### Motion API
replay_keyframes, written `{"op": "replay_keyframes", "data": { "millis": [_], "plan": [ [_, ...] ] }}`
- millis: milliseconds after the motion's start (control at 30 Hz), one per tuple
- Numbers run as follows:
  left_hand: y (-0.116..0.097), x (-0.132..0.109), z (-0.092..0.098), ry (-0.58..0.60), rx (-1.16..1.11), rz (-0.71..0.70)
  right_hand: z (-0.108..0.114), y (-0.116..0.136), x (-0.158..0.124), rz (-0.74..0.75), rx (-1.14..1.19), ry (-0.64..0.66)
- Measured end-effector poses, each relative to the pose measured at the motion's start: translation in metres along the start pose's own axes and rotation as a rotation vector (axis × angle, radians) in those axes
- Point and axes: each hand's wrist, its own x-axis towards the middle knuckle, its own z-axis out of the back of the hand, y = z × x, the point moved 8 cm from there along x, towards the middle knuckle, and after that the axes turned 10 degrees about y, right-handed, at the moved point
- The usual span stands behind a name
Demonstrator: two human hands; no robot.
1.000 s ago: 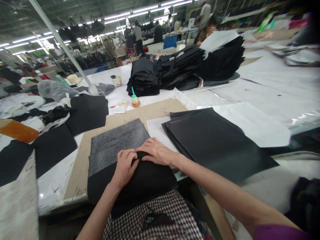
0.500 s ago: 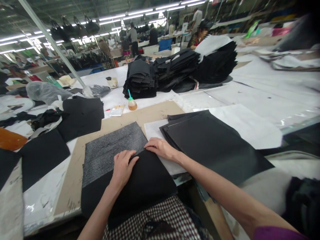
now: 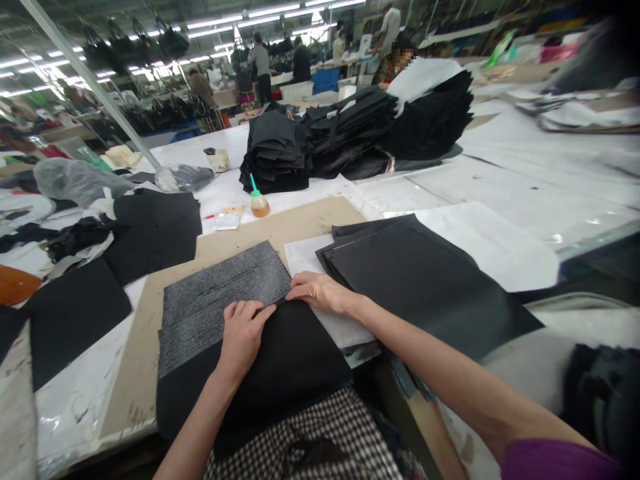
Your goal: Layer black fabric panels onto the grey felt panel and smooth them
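Observation:
A black fabric sheet (image 3: 300,353) lies partly over a grey ribbed textile piece (image 3: 215,287) on a tan board, its near end hanging over the table edge toward my lap. My left hand (image 3: 244,333) pinches the sheet's upper edge, thumb close against the fingers. At the right end of the same edge, my right hand (image 3: 320,293) grips the corner beside the grey piece, its fingers bent over it. The fingertips of both hands hide short parts of the edge. To the right, a stack of dark sheets (image 3: 420,287) rests partly on white paper.
Beyond the tan board (image 3: 320,217) stands a small glue bottle (image 3: 260,203) with a green nozzle. Bundles of black cut pieces (image 3: 350,127) are piled farther back. Black fabric pieces (image 3: 77,320) and plastic bags lie on the left. Other people are across the room.
My left thumb has moved up against the fingers at the sheet's edge, closing the gap between them. My right hand stays at the corner. The whole view has shifted slightly.

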Motion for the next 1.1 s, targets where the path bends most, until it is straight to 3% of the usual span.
{"op": "replay_keyframes", "data": {
  "millis": [200, 433, 600, 733, 833, 933, 1100],
  "plan": [
    [-0.010, 0.000, 0.002, 0.039, 0.102, -0.030, -0.005, 0.018, 0.003, 0.046, -0.329, 0.105],
    [-0.016, 0.000, 0.002, 0.065, 0.153, -0.045, -0.004, 0.019, -0.011, 0.065, -0.350, 0.089],
    [-0.018, -0.002, 0.003, 0.058, 0.153, -0.057, 0.006, 0.022, -0.018, -0.085, -0.401, 0.064],
    [-0.018, -0.002, 0.002, 0.028, 0.152, -0.065, 0.001, 0.051, -0.010, -0.215, -0.381, -0.070],
    [-0.011, -0.005, 0.001, 0.035, 0.121, -0.040, -0.024, 0.072, 0.000, -0.215, -0.362, -0.085],
    [0.007, -0.017, 0.005, 0.027, 0.060, -0.008, -0.042, 0.077, 0.003, -0.239, -0.367, -0.060],
    [0.039, -0.051, 0.017, 0.030, -0.032, 0.001, -0.040, 0.078, 0.001, -0.195, -0.387, -0.043]
  ]
}}
